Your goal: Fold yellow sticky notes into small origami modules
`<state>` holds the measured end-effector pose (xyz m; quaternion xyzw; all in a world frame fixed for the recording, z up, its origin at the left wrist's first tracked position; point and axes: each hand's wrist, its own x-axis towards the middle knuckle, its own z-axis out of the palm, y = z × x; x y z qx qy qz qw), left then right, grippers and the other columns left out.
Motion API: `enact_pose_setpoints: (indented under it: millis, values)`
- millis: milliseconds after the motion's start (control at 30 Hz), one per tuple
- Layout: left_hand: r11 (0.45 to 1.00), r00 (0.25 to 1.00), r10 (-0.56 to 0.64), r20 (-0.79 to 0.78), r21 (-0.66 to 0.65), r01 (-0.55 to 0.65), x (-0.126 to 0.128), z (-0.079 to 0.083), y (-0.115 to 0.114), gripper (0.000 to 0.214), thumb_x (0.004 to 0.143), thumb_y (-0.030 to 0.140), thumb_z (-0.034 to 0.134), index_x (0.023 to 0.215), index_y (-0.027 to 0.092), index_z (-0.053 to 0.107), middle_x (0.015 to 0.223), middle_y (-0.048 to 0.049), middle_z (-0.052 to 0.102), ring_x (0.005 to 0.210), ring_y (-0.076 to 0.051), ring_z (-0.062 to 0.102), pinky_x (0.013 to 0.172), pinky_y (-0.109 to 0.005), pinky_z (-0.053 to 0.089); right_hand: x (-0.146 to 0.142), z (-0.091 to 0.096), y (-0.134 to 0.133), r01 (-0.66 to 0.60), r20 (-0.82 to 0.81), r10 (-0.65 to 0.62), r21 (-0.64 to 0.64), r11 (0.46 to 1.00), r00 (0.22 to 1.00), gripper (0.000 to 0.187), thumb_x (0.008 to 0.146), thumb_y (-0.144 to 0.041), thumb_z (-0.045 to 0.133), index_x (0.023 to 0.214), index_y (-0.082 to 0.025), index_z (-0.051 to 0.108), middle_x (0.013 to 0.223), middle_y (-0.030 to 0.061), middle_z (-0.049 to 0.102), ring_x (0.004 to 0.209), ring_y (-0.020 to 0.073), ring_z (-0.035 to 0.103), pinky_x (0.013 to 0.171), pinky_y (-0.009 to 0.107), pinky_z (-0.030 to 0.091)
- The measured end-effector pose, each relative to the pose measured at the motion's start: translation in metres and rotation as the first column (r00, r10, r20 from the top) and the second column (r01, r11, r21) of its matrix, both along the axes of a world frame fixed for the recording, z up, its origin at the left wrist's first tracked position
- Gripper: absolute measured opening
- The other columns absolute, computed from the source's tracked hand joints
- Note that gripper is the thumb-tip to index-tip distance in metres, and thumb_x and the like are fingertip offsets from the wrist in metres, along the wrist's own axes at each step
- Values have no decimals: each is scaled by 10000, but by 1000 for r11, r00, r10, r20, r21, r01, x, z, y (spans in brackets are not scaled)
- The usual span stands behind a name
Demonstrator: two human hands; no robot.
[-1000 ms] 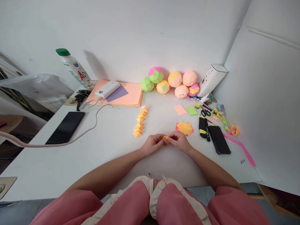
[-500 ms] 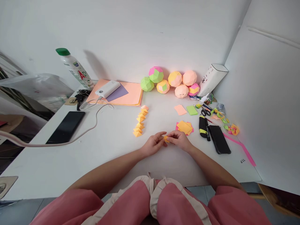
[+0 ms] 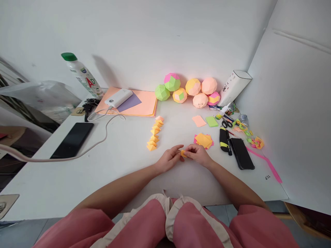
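Observation:
My left hand (image 3: 169, 159) and my right hand (image 3: 198, 155) meet over the white table (image 3: 124, 165), and both pinch a small folded orange paper piece (image 3: 183, 153) between their fingertips. A row of several folded orange paper units (image 3: 154, 134) lies just beyond my left hand. A stack of orange and pink paper squares (image 3: 203, 141) sits just beyond my right hand. Several coloured paper balls (image 3: 190, 91) stand against the back wall.
A black phone (image 3: 242, 153), a yellow-black marker (image 3: 223, 139), scissors (image 3: 227, 123) and paper scraps lie right of my hands. On the left are another dark phone (image 3: 72, 139), a white power bank (image 3: 119, 98) on paper sheets with its cable, and a bottle (image 3: 81, 76).
My fingers have shifted slightly on the orange piece; the left hand's fingers have spread a little. Everything else on the table is as before.

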<state>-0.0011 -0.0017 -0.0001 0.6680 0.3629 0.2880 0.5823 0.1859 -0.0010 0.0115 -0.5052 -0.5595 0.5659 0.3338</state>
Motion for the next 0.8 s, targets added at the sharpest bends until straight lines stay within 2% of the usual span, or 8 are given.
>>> enact_pose_setpoints:
  millis: [67,167,300,467,800]
  values:
    - [1000,1000,4,0,-11,-4,1,2,0,393,847,323,426,1203,161,453,828,-57,673,727,-143,590,643,-262,450,0,1,0,-3,-16,3,12,1000,1000,251,688,-390,680,690,-153,598,595,-21,543,530,84,461,498,227,373]
    - [998,999,41,-33,-47,-42,3,6,-1,248,809,333,479,942,153,585,737,-40,645,624,-121,551,565,-235,424,1,0,0,-12,-40,13,20,1000,999,260,699,-399,669,700,-152,590,641,-5,568,563,91,485,526,233,399]
    - [991,997,83,-10,-106,-83,5,9,0,208,772,353,525,754,147,554,580,12,547,505,-81,447,468,-199,344,1,0,-1,-20,-40,21,31,999,999,260,704,-401,663,704,-152,588,642,-7,558,569,92,485,532,234,404]
    - [985,997,55,56,-166,-45,2,6,2,235,755,372,547,713,141,544,530,34,483,463,-62,386,436,-188,293,-1,1,-2,-24,-32,25,26,999,999,273,699,-420,659,701,-156,591,636,-9,558,560,95,490,528,239,411]
    - [994,999,14,35,-111,-10,0,13,2,234,797,318,469,758,134,609,592,-3,543,553,-99,474,524,-217,376,2,1,-1,-35,-75,35,-8,999,997,263,710,-406,661,709,-155,584,643,-5,577,551,88,490,530,234,410]
